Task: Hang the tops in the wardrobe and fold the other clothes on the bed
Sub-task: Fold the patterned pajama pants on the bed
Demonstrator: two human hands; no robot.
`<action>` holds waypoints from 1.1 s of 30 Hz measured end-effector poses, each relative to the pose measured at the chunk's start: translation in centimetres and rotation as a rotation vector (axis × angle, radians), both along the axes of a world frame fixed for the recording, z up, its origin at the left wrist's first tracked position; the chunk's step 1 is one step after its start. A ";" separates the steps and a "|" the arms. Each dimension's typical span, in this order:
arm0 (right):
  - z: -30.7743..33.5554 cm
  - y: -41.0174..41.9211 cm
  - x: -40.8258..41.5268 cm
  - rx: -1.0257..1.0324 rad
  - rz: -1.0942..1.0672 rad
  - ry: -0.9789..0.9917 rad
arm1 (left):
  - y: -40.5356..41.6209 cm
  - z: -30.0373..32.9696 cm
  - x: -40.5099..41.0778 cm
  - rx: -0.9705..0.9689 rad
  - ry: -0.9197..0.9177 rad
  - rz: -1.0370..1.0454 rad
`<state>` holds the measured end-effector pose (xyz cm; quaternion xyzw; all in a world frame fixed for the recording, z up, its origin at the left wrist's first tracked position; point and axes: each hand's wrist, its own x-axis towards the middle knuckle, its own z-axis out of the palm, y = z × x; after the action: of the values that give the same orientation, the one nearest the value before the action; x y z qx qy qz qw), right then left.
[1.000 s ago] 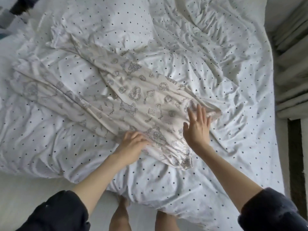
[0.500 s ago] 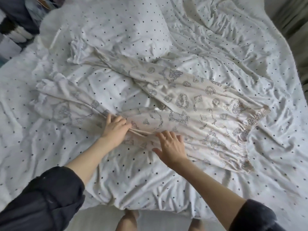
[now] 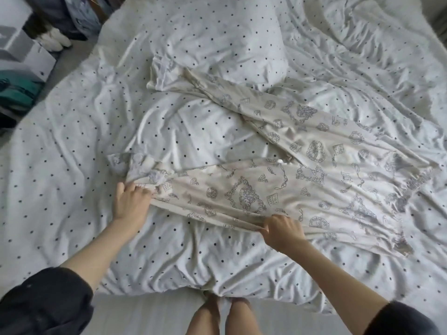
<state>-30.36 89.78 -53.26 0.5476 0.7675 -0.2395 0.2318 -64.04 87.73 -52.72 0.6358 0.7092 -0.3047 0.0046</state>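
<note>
Printed trousers (image 3: 302,180) lay spread on the rumpled, dotted white duvet (image 3: 193,250), legs apart.

Cream soft cloth, waistband at right, cuffs toward the pillow (image 3: 217,37). Left hand (image 3: 130,201) lay flat on the near cuff, fingers straight; right hand (image 3: 283,233) pinched the near leg's lower seam. Boxes (image 3: 21,52) stood at far left.

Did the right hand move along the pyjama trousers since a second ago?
Yes. The right hand slid from near the waistband towards the ankle end, and now pinches the near leg's edge on the patterned trousers.
</note>
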 end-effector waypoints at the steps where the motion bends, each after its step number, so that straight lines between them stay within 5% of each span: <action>1: 0.3 0.5 -0.8 -0.024 0.018 0.007 | -0.8 0.1 -0.7 -0.014 -0.017 0.049; 5: 1.0 3.0 -5.5 -0.016 0.068 0.064 | -3.2 -0.6 -2.4 -0.021 -0.274 0.396; 10: 1.1 5.3 -13.7 0.089 0.159 0.217 | -5.5 -1.8 -6.2 -0.308 -0.548 0.708; 16: -0.6 6.1 -25.1 0.130 0.269 0.295 | -5.4 -2.6 -13.2 0.292 -0.624 0.932; 20: -3.0 4.8 -32.9 0.026 0.343 0.293 | -4.8 -3.4 -17.0 0.189 -1.101 1.238; 26: -4.9 4.1 -38.1 0.011 0.421 0.167 | -5.6 -5.7 -16.7 -0.205 -1.205 1.235; 33: -0.9 8.8 -38.2 -0.035 0.238 0.459 | -2.6 -2.6 -19.3 0.189 -1.211 0.751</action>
<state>-68.57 98.58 -54.15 0.3807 0.8547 -0.3420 0.0876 -83.38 85.12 -55.36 0.4039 0.7763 0.1863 0.4467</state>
